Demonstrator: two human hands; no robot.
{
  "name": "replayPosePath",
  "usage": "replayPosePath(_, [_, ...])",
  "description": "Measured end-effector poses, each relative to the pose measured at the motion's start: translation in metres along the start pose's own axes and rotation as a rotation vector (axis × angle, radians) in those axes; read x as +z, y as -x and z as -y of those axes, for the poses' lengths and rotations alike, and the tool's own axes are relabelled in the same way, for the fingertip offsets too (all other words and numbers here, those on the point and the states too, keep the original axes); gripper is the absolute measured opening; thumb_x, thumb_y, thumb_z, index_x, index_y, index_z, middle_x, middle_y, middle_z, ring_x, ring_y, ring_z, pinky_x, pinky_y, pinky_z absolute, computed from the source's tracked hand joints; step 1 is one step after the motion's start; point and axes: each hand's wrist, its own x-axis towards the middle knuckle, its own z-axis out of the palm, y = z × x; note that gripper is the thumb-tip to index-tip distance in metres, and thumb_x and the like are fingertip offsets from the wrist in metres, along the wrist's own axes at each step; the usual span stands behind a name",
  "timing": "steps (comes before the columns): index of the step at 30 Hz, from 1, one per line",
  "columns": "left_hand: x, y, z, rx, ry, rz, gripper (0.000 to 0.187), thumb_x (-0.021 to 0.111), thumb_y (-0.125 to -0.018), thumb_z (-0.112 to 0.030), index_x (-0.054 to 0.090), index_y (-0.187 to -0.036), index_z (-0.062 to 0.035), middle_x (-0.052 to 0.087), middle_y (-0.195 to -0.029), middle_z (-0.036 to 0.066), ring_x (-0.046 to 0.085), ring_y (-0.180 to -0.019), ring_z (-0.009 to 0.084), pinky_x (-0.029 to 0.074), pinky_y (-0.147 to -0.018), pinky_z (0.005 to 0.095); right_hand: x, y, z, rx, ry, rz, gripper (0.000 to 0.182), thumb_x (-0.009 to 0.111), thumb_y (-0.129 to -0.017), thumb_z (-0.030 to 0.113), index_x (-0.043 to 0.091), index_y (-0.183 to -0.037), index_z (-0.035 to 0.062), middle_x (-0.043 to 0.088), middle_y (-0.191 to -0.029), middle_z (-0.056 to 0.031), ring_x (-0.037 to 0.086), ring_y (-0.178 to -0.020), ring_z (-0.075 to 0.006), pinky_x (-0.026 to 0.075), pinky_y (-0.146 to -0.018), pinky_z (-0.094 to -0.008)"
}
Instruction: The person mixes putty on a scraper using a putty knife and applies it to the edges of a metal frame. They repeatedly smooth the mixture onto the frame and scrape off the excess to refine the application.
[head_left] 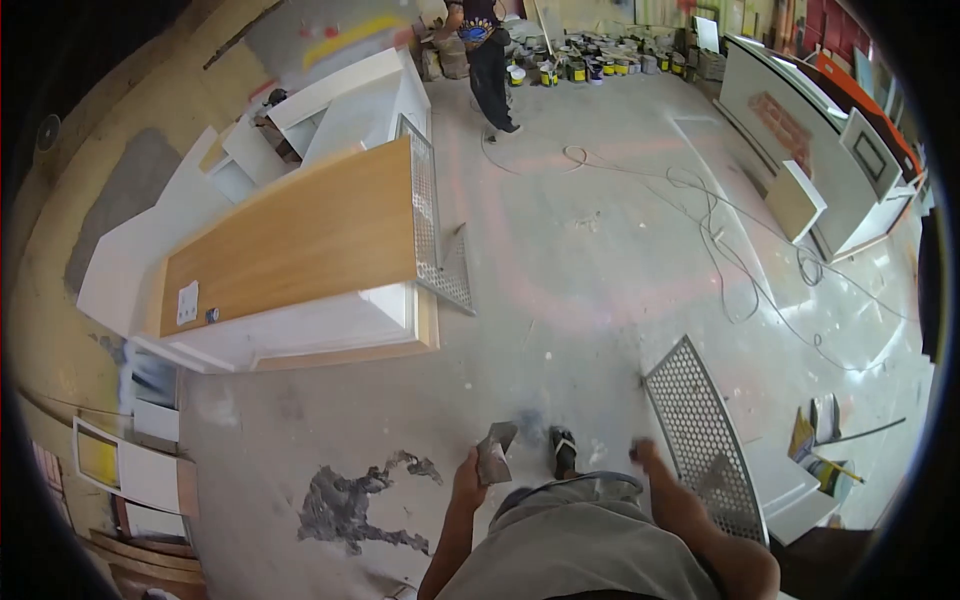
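Observation:
My left hand (467, 487) is closed around the lower part of a folded grey-brown sheet (495, 455), held up in front of my waist. To the right of my body, my right hand (648, 455) has its fingers curled in; what they hold, if anything, is hidden. Just beyond that hand leans a grey panel with round perforations (705, 435), its edge close to my forearm. One of my feet, in a dark sandal (563, 440), shows on the floor between the hands.
A long cabinet with a wooden top (300, 230) stands at left. Dark smears (350, 505) mark the floor. A cable (712, 215) loops across the right side. Paint cans (577, 72) and a standing person (487, 70) are at the back. A brush (835, 465) lies at right.

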Motion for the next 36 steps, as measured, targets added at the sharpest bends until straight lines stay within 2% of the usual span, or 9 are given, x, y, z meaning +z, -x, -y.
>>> replayPosePath(3, [0.013, -0.041, -0.049, -0.001, -0.121, 0.007, 0.057, 0.032, -0.103, -0.048, 0.052, -0.127, -0.0005, 0.061, -0.117, 0.009, 0.058, -0.108, 0.0203, 0.046, -0.092, 0.0333, -0.246, -0.164, 0.023, 0.534, -1.45, 0.197, 0.022, 0.058, -0.089, 0.022, 0.067, -0.091, 0.0019, 0.063, -0.073, -0.0072, 0.058, -0.056, -0.0156, 0.049, -0.049, -0.0306])
replayPosePath(6, [0.027, -0.098, -0.08, 0.029, -0.149, -0.015, 0.049, 0.038, -0.103, -0.04, 0.048, -0.131, -0.0002, 0.061, -0.115, 0.01, 0.059, -0.108, 0.0214, 0.047, -0.091, 0.0348, -0.364, -0.303, 0.051, 0.357, -1.4, 0.125, 0.027, 0.058, -0.09, 0.026, 0.065, -0.093, -0.0006, 0.062, -0.073, -0.008, 0.054, -0.053, -0.0132, 0.049, -0.049, -0.0276])
replayPosePath(8, [0.038, -0.119, -0.102, 0.267, -1.253, -0.144, 0.05, 0.054, -0.098, -0.028, 0.038, -0.138, -0.0024, 0.061, -0.114, 0.011, 0.058, -0.107, 0.0243, 0.049, -0.087, 0.0368, -0.41, -0.383, 0.076, 0.304, -1.413, 0.149, 0.028, 0.058, -0.09, 0.027, 0.065, -0.091, 0.0001, 0.063, -0.073, -0.0075, 0.055, -0.053, -0.0128, 0.049, -0.05, -0.0277])
replayPosePath(14, [0.018, -0.24, -0.113, -0.115, 0.486, -0.437, 0.056, 0.045, -0.099, -0.047, 0.044, -0.139, -0.0071, 0.054, -0.124, 0.01, 0.05, -0.115, 0.0244, 0.042, -0.097, 0.0369, -0.42, -0.578, 0.176, 0.459, -1.547, 0.449, 0.027, 0.063, -0.089, 0.032, 0.065, -0.087, 0.0051, 0.064, -0.076, -0.0056, 0.053, -0.053, -0.0151, 0.051, -0.054, -0.0306])
replayPosePath(22, [0.03, -0.277, -0.144, -0.039, 0.636, -0.478, 0.048, 0.043, -0.1, -0.048, 0.054, -0.127, -0.0102, 0.063, -0.112, 0.001, 0.06, -0.098, 0.0148, 0.049, -0.082, 0.0285, -0.491, -0.747, 0.296, 0.094, -1.395, 0.778, 0.02, 0.062, -0.089, 0.026, 0.063, -0.09, 0.0068, 0.061, -0.074, -0.0042, 0.056, -0.058, -0.0145, 0.049, -0.053, -0.0282])
replayPosePath(26, [0.084, -0.318, -0.166, 0.039, 0.752, -0.727, 0.049, 0.043, -0.099, -0.049, 0.054, -0.127, -0.0097, 0.063, -0.112, 0.002, 0.06, -0.101, 0.0155, 0.05, -0.083, 0.0298, -0.391, -0.923, 0.324, 0.018, -1.463, 1.249, 0.021, 0.056, -0.092, 0.027, 0.064, -0.097, 0.0082, 0.063, -0.081, -0.0044, 0.058, -0.061, -0.0144, 0.048, -0.053, -0.0266])
replayPosePath(32, [0.19, -0.365, -0.138, 0.08, 1.208, -1.025, 0.035, 0.052, -0.095, -0.052, 0.057, -0.109, -0.0194, 0.061, -0.09, -0.001, 0.057, -0.073, 0.0127, 0.042, -0.055, 0.0272, -0.453, -1.055, 0.492, 0.035, -1.444, 1.003, 0.026, 0.053, -0.094, 0.028, 0.063, -0.106, 0.0071, 0.064, -0.092, -0.0053, 0.06, -0.075, -0.014, 0.046, -0.058, -0.0247])
replayPosePath(34, [0.249, -0.383, -0.126, 0.117, 1.025, -1.408, 0.088, 0.054, -0.086, -0.067, 0.018, -0.152, -0.0229, 0.053, -0.128, 0.009, 0.06, -0.084, 0.0169, 0.056, -0.062, 0.0274, -0.454, -1.097, 0.544, 0.019, -1.452, 0.96, 0.027, 0.055, -0.094, 0.028, 0.062, -0.107, 0.0055, 0.064, -0.094, -0.0058, 0.06, -0.076, -0.0147, 0.046, -0.059, -0.0264])
replayPosePath(36, [0.266, -0.373, -0.11, 0.056, 1.182, -1.189, 0.071, 0.054, -0.089, -0.061, 0.03, -0.145, -0.0235, 0.057, -0.121, 0.006, 0.058, -0.075, 0.0151, 0.05, -0.055, 0.0266, -0.441, -1.13, 0.587, 0.007, -1.453, 0.884, 0.028, 0.056, -0.093, 0.027, 0.061, -0.109, 0.004, 0.064, -0.096, -0.0062, 0.06, -0.077, -0.0153, 0.047, -0.06, -0.028])
